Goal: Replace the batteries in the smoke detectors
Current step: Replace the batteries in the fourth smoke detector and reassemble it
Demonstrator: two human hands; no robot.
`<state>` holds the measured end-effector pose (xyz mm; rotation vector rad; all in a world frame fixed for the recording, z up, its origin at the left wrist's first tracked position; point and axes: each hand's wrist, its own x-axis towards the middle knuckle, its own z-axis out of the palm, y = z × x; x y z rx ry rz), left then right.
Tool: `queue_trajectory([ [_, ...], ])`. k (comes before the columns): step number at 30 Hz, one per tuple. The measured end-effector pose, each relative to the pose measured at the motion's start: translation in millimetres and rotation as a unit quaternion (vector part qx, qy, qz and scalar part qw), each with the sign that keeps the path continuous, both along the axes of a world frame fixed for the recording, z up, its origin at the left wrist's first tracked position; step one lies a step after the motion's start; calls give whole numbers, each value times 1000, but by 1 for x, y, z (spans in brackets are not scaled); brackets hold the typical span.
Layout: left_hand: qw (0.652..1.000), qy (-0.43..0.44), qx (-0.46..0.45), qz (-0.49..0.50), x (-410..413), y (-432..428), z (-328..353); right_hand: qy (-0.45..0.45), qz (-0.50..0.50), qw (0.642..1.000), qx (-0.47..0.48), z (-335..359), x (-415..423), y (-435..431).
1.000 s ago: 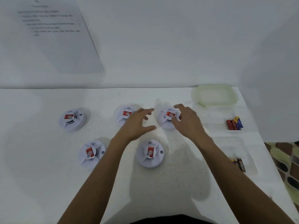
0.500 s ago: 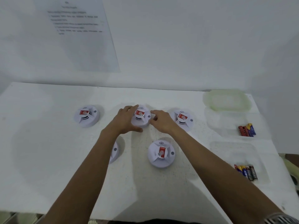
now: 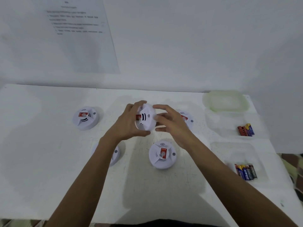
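White plastic smoke detector sits up off the table, tilted on edge, between the two hands. On one side the left hand grips it — fingers curled over the top rim, thumb hooked under the bottom one. Opposite, the right hand cups the other rim with its fingers spread and bent; one tip lies at the rim, but blur hides whether they clamp it or only touch.

Just behind the right fingers, partly hidden by them, a second detector lies flat. Below both thumbs lies a third detector, and a fourth detector peeks out from under the left forearm. A fifth detector rests well out past the left knuckles.

Far beyond the right wrist — red and blue batteries and, nearer, mixed batteries, each cluster in a clear tray, with a pale green container behind them.
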<state>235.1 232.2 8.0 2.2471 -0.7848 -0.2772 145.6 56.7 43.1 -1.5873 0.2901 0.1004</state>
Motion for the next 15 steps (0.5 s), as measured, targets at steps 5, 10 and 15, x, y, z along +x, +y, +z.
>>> queue_trajectory([
  [5,987,26,-154,-42,-36,2,35,-17,-33,997,-73,27,-36,2],
  [10,973,31,-212,-82,-53,-2,45,-51,-37,986,-153,50,-57,10],
  [15,982,-1,-179,-65,-57,0,51,-78,-77,964,-243,50,-69,11],
])
